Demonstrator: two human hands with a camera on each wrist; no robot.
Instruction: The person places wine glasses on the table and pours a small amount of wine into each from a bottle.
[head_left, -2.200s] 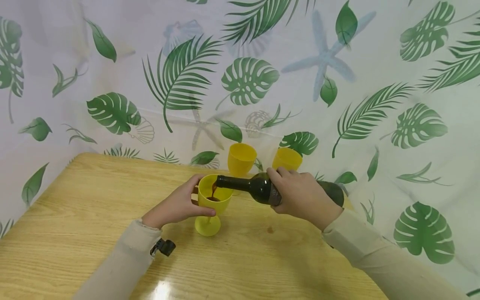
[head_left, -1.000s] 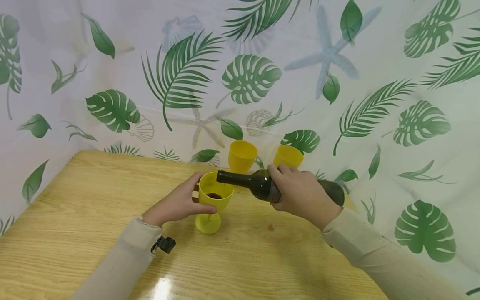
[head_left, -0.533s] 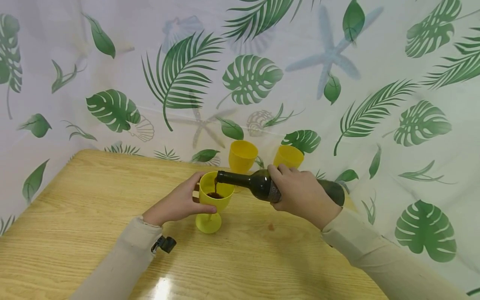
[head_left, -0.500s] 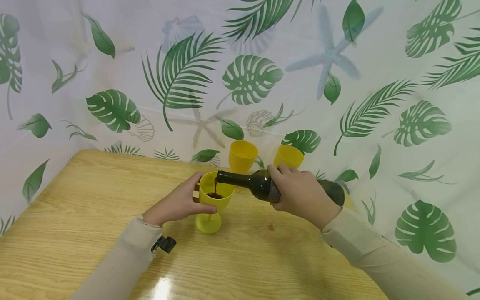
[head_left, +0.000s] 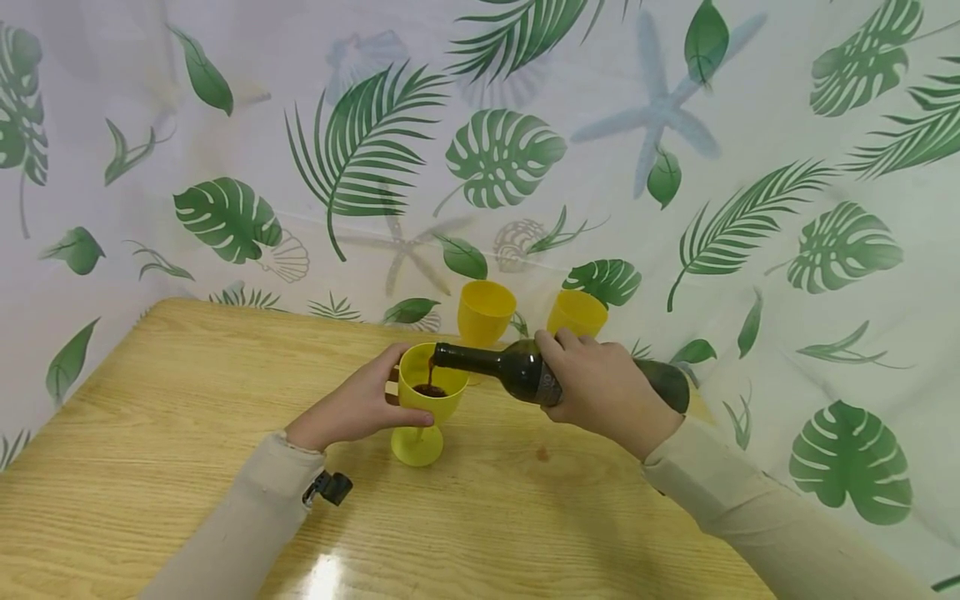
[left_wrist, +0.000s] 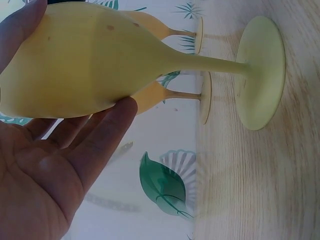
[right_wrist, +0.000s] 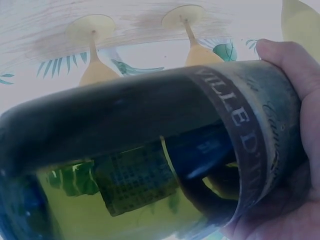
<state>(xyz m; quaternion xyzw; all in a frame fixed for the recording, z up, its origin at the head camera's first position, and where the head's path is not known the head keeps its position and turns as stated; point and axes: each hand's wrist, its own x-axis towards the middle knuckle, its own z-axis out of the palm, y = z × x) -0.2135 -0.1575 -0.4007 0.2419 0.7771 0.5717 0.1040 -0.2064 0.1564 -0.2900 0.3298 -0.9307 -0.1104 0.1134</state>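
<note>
My left hand curls round the bowl of a yellow plastic goblet, whose foot is on the wooden table. Dark red liquid lies in the goblet's bowl. With my right hand I grip a dark green wine bottle around its labelled body, tilted nearly level. Its mouth is just inside the goblet's rim, and a thin dark stream runs down from it. In the right wrist view, the label and the bottle's base end are seen close up.
Behind the bottle, two more yellow goblets stand at the table's back edge, one left and one right. A white leaf-print curtain hangs right behind the table. A small black device is on my left wrist.
The stream from the bottle thinned out about a second ago and now flows again. The liquid in the goblet looks slightly higher. Both hands stay almost in place.
</note>
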